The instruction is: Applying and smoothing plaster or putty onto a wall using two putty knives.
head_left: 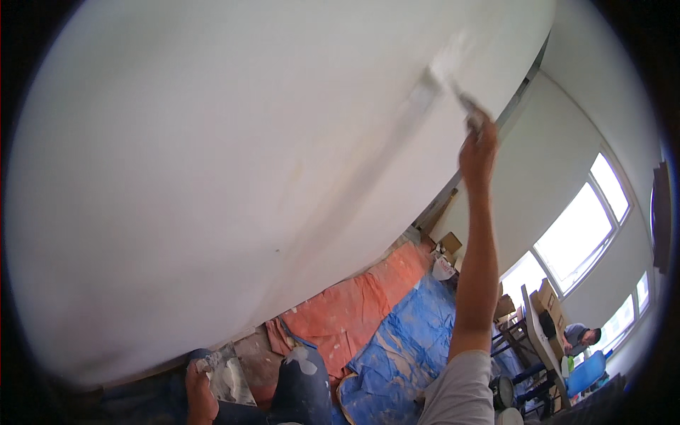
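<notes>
My right hand [479, 142] is raised on an outstretched arm, its fingers wrapped round the handle of a putty knife [464, 100]. The knife's blade is smeared by motion and lies at or close to the white wall [212, 156]. A greyish band runs down the wall from the blade toward the lower left. Low at the left, my left hand [201, 397] is closed on the edge of a flat plate [244, 386] that carries white putty. The fingers' far side is hidden, and the plate's full shape does not show.
An orange sheet [347, 308] and a blue tarp [404, 347] cover the floor below the wall. At the right stand a table [542, 340], cardboard boxes [549, 304] and a blue chair [586, 374]. Another person [582, 338] is near the table, below the windows [575, 234].
</notes>
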Demonstrator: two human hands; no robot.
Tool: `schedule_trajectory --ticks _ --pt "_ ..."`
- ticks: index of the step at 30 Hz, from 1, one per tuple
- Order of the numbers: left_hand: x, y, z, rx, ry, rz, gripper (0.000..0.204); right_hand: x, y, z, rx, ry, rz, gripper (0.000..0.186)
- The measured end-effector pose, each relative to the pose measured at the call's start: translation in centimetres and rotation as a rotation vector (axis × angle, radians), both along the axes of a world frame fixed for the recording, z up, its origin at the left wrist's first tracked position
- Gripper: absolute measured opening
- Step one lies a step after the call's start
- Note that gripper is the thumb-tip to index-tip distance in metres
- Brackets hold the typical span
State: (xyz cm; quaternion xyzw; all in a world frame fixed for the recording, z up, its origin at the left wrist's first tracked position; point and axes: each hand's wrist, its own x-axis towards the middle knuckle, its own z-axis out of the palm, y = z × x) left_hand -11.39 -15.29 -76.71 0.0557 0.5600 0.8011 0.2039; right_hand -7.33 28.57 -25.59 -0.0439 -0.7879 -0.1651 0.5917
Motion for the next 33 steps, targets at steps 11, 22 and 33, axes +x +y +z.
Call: schedule_trajectory --ticks 11,22,33 --pt "1.5 1.3 1.0 0.023 -0.015 -0.085 0.024 -3.9 -0.3 6.7 0.07 -0.024 -0.086 0.048" --pt "0.9 0.7 -1.5 0.234 -0.322 -0.088 0.021 -4.0 -0.4 -26.6 0.023 -0.261 -0.127 0.054" --pt "0.8 -0.5 -1.4 -0.519 0.841 -0.112 0.026 1.3 1.3 -17.8 -0.108 -0.035 -0.136 0.04"
